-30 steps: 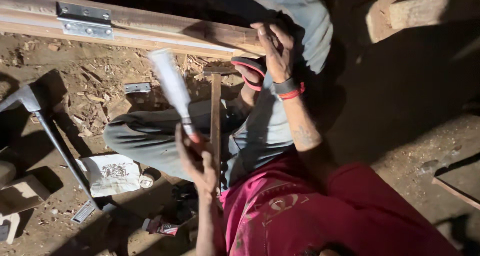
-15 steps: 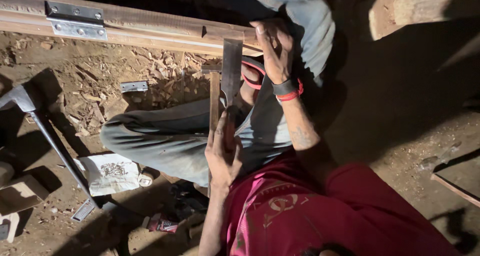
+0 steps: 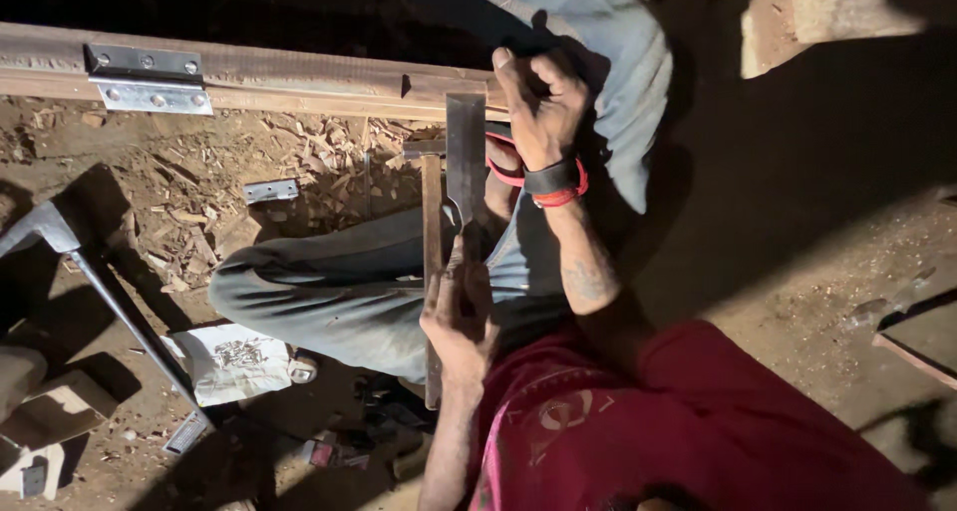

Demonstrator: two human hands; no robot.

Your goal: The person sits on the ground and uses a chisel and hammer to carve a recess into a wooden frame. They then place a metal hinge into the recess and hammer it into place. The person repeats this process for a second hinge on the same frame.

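Head view shows the left hand [image 3: 461, 317] grasping a try square [image 3: 451, 212], its blade reaching to 12 o'clock onto the wooden beam [image 3: 299, 77]. Right hand [image 3: 543, 107] presses on the beam, fingers bent. I judge the blade may slip if the grip loosens, spoiling the alignment.

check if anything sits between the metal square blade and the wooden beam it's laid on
Nothing visible does: the square's blade lies straight onto the wooden beam, right hand beside it, left hand on its lower end.

Dirt floor [image 3: 827, 272] strewn with wood shavings [image 3: 299, 162], deep shadows, harsh directional light
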